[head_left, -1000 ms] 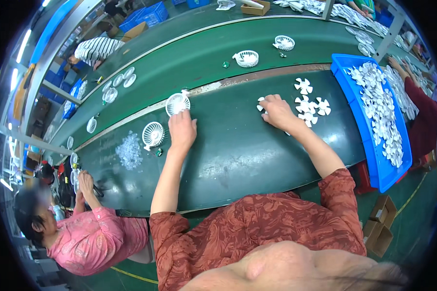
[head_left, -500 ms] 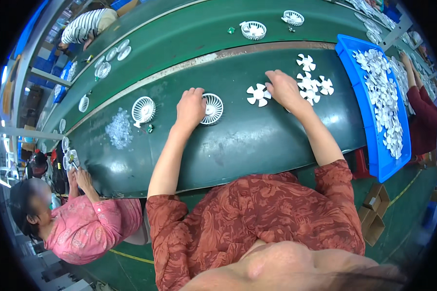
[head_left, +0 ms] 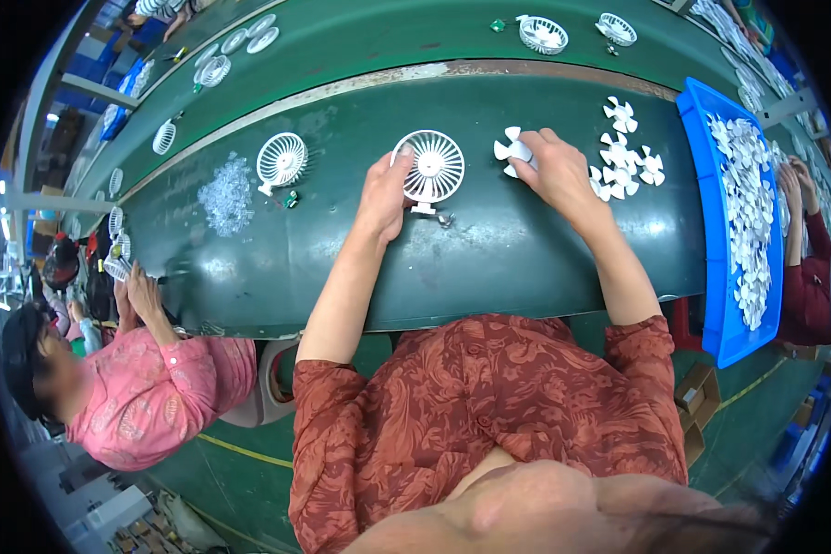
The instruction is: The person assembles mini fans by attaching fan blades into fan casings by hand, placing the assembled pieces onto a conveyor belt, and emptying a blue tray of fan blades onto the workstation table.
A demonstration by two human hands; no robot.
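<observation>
My left hand (head_left: 385, 196) is closed on the left rim of a round white fan housing (head_left: 432, 168), thumb on its face. A short white stub and a small part (head_left: 445, 221) hang at the housing's lower edge. To the right, my right hand (head_left: 552, 168) pinches a white fan blade (head_left: 511, 150) by one side, apart from the housing. Beyond that hand lie several loose white fan blades (head_left: 620, 153) on the green table. Another round housing (head_left: 282, 160), with a small green board (head_left: 292, 198) beside it, lies left of my left hand.
A pile of small clear pieces (head_left: 226, 196) lies on the left of the table (head_left: 342, 268). At the right edge stands a blue tray (head_left: 717, 343) full of fan blades. Beyond the table, a green belt (head_left: 369, 61) carries more housings (head_left: 543, 35). A person in pink (head_left: 157, 397) works at the left.
My left hand has lifted the fan housing, its round face now toward me. My right hand has closed on the separate fan blade and raised it. The view has shifted slightly.
</observation>
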